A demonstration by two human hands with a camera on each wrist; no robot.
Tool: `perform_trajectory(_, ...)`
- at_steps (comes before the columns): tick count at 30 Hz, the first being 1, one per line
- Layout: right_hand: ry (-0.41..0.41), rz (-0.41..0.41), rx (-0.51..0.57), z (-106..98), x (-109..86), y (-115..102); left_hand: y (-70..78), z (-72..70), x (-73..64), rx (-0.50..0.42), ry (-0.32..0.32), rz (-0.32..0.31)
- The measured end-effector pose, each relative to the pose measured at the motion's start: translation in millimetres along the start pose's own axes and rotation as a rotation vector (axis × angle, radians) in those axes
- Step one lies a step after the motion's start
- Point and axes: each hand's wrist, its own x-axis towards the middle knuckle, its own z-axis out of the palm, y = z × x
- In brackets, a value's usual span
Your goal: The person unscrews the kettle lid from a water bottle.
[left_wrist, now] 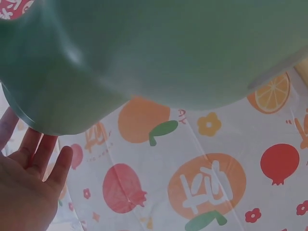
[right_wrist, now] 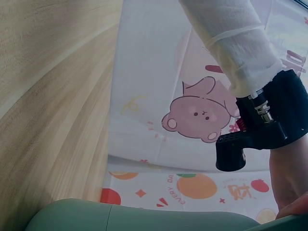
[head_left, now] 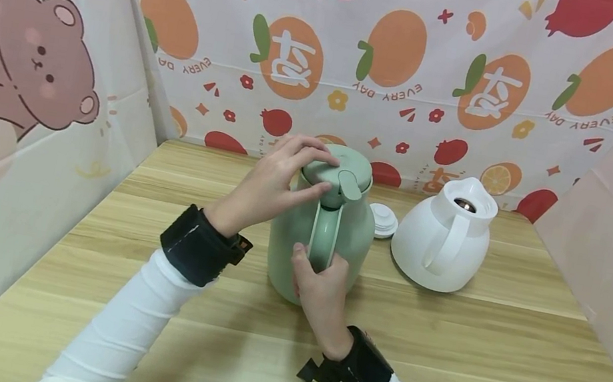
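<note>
A sage-green thermos jug (head_left: 283, 255) stands on the table, its handle (head_left: 325, 235) facing me. My left hand (head_left: 278, 176) holds the jug's round lid (head_left: 356, 162), thumb on the near side by the pour lever (head_left: 350, 186) and fingers over the left and top. From the left wrist, the fingers (left_wrist: 58, 168) show spread at the lid's rim. Lower down, my right hand (head_left: 322, 295) grips the handle, its thumb along the left side. The right wrist view catches mostly the green jug body (right_wrist: 144, 219) along the bottom.
A white thermos jug (head_left: 437, 247) with an uncovered mouth stands right of the green one. Between them lies a white stopper-like lid (head_left: 382, 221). Printed cloth (head_left: 341, 55) hangs behind the wooden table (head_left: 435, 368) and at both sides.
</note>
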Motion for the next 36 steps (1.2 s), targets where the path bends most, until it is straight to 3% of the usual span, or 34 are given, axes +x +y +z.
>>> perform_trajectory(30, -0.006, -0.023, -0.008, -3.5, 0.5, 5.7, 6.5, 7.3, 14.9, 0.029, -0.051, -0.027)
perform_trajectory(33, -0.006, -0.014, -0.005, -4.5, 1.4, 13.9, 6.7, 7.0, 18.3, 0.039, -0.088, -0.038)
perform_trajectory(36, -0.011, -0.017, 0.004, -4.8, 1.6, 21.1, 8.7, 5.2, 25.1, 0.070, -0.186, -0.087)
